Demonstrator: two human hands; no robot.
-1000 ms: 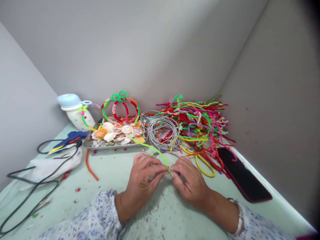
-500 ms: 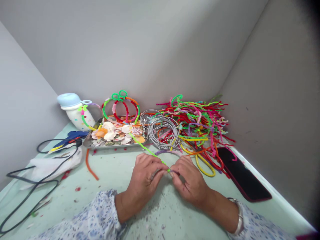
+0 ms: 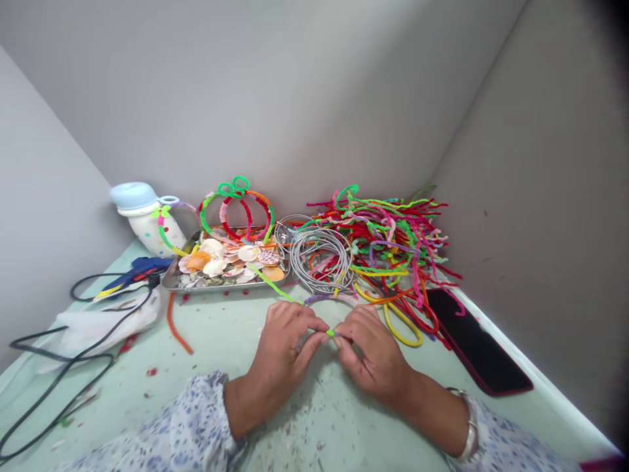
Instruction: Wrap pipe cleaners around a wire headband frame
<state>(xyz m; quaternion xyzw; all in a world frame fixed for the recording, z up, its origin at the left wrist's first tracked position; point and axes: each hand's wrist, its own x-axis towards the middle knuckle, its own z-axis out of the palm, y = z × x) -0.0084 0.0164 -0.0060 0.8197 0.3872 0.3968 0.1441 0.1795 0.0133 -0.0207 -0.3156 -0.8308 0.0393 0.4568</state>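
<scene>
Low over the table, my left hand is closed, thumb and forefinger pinching a bright green pipe cleaner. Its free end sticks out up and left toward the shell tray. A small green wrap of it shows between my fingertips. My right hand is closed too, pinching a thin hoop just right of that wrap. The hoop's far arc, covered in lilac and pink fuzz, curves behind both hands. My fingers hide the hoop's sides.
A metal tray of shells carries finished fuzzy rings. Coiled grey wire lies beside a heap of pipe cleaners. A phone is at right; a bottle, blue-handled tool and black cable are at left.
The green pipe cleaner's free end has shifted slightly left and down, and less of it shows near the fingertips. The green wrap between my hands looks fuller. Both hands stay almost in place.
</scene>
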